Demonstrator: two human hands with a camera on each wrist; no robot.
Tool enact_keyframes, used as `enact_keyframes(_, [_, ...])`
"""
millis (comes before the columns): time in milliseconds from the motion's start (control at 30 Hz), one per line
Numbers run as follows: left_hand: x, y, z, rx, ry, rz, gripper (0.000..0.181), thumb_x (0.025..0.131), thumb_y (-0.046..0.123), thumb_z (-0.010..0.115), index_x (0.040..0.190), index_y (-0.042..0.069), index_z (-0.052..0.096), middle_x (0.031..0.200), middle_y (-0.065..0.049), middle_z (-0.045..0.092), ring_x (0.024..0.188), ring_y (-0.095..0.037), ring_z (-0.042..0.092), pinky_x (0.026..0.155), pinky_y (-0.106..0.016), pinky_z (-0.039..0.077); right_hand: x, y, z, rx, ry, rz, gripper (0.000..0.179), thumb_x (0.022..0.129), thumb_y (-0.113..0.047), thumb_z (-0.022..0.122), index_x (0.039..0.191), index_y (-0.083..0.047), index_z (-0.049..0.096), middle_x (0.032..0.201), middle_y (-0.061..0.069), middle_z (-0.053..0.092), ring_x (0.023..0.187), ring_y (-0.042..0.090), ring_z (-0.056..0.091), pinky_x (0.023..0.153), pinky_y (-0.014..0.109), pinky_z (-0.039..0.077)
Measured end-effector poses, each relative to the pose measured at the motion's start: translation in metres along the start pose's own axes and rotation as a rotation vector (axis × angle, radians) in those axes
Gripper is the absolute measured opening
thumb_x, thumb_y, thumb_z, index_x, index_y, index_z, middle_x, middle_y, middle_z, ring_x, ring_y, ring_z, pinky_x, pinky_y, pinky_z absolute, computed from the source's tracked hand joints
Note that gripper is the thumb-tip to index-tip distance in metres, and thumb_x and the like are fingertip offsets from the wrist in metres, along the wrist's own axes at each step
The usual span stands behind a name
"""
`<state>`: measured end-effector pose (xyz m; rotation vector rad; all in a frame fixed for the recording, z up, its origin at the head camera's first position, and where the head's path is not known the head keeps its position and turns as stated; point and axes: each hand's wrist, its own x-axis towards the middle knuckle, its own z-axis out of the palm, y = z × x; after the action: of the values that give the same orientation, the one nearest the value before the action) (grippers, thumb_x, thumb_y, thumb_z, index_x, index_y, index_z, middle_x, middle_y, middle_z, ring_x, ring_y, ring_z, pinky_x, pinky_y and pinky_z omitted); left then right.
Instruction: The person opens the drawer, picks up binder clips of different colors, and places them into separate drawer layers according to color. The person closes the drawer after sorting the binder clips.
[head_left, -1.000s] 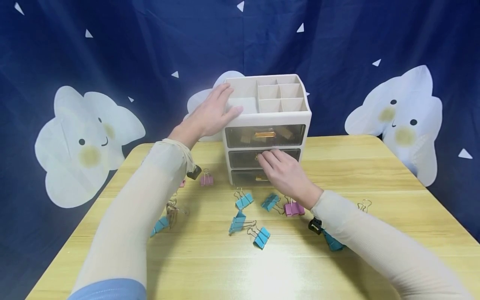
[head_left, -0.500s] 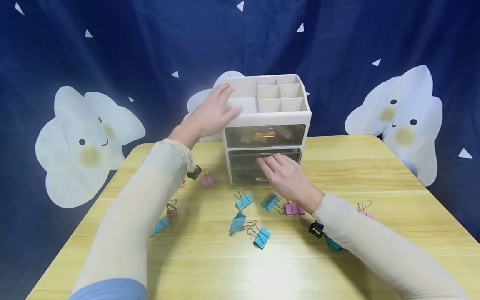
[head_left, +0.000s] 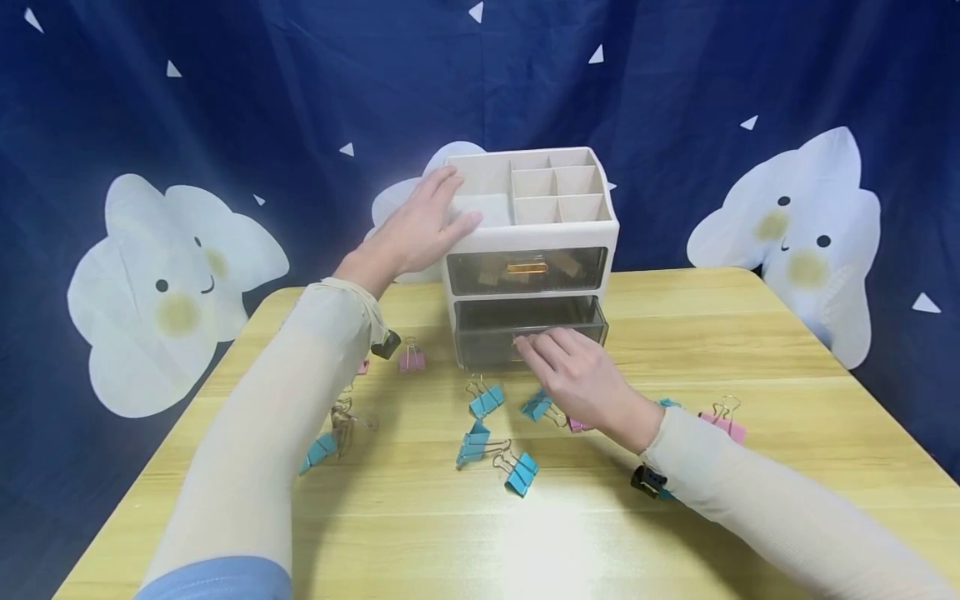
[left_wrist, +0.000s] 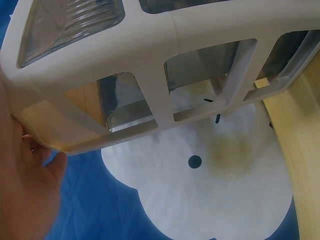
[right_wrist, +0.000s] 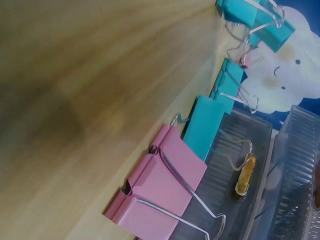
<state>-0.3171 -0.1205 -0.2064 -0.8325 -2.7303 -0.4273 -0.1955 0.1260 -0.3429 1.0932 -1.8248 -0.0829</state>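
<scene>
At the left of the wooden table [head_left: 420, 517], a blue clip [head_left: 320, 450] lies near the sleeved left forearm, with a brownish clip [head_left: 343, 425] just beside it and a pink clip [head_left: 412, 360] farther back. Next comes the left hand [head_left: 420, 229], laid over the left rim of the white organizer [head_left: 536, 237], fingers loosely extended and the thumb across the front edge; it has not moved from there and seems to be steadying the body. The top drawer [head_left: 480, 273] is closed, tan pieces showing behind its panel. Below it, the middle drawer [head_left: 487, 350] has changed: flush a second ago, it now juts well forward, its inside partly visible from above. That suggests the pull is well along, though the travel left cannot be told. At its front edge the right hand [head_left: 577, 375] has its fingers curled on the handle, which they mostly hide. Several more blue clips [head_left: 521, 473] lie scattered in front of the organizer, one pink clip [head_left: 579, 423] is partly covered by the right hand, and another pink clip [head_left: 722, 427] sits farther right, beside the sleeve.
</scene>
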Motion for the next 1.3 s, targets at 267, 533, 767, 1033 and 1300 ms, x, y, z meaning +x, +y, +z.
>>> enact_keyframes(267, [0.0, 0.0, -0.001, 0.002, -0.002, 0.001, 0.079, 0.099, 0.06, 0.032, 0.155, 0.005, 0.021, 0.163, -0.009, 0.01, 0.149, -0.02, 0.006, 0.119, -0.039, 0.011, -0.001, -0.007, -0.01, 0.003, 0.014, -0.025, 0.029, 0.099, 0.003, 0.042, 0.109, 0.005, 0.069, 0.092, 0.011, 0.067, 0.077, 0.024, 0.06, 0.072, 0.032, 0.055])
enact_keyframes(533, [0.0, -0.001, -0.001, -0.003, -0.004, 0.001, 0.079, 0.099, 0.059, 0.032, 0.155, 0.005, 0.021, 0.163, -0.009, 0.01, 0.149, -0.02, 0.006, 0.119, -0.039, 0.011, -0.003, -0.01, -0.014, 0.048, 0.059, -0.038, 0.028, 0.097, 0.004, 0.044, 0.107, 0.005, 0.07, 0.09, 0.011, 0.067, 0.075, 0.025, 0.061, 0.069, 0.033, 0.055])
enact_keyframes(767, [0.001, -0.001, -0.001, -0.006, -0.005, -0.003, 0.079, 0.098, 0.06, 0.032, 0.155, 0.006, 0.021, 0.163, -0.007, 0.009, 0.148, -0.018, 0.006, 0.119, -0.038, 0.01, -0.005, -0.007, -0.024, 0.198, 0.034, 0.017, 0.029, 0.101, -0.003, 0.043, 0.111, 0.004, 0.069, 0.099, 0.013, 0.069, 0.087, 0.027, 0.065, 0.079, 0.035, 0.056])
enact_keyframes(1033, [0.001, 0.001, -0.002, -0.01, -0.015, -0.006, 0.079, 0.098, 0.06, 0.031, 0.155, 0.006, 0.021, 0.163, -0.006, 0.007, 0.149, -0.018, 0.005, 0.119, -0.038, 0.01, -0.018, 0.001, -0.04, 0.386, -0.023, 0.093, 0.029, 0.103, -0.018, 0.047, 0.107, 0.001, 0.07, 0.1, 0.008, 0.067, 0.087, 0.023, 0.064, 0.074, 0.034, 0.056])
enact_keyframes(1300, [0.001, -0.001, -0.001, -0.004, -0.003, 0.003, 0.078, 0.099, 0.059, 0.031, 0.155, 0.005, 0.023, 0.163, -0.007, 0.009, 0.149, -0.019, 0.005, 0.119, -0.038, 0.01, -0.047, 0.013, -0.042, 0.509, -0.195, 0.062, 0.028, 0.102, -0.023, 0.051, 0.103, -0.004, 0.071, 0.099, 0.005, 0.068, 0.088, 0.02, 0.066, 0.073, 0.035, 0.057])
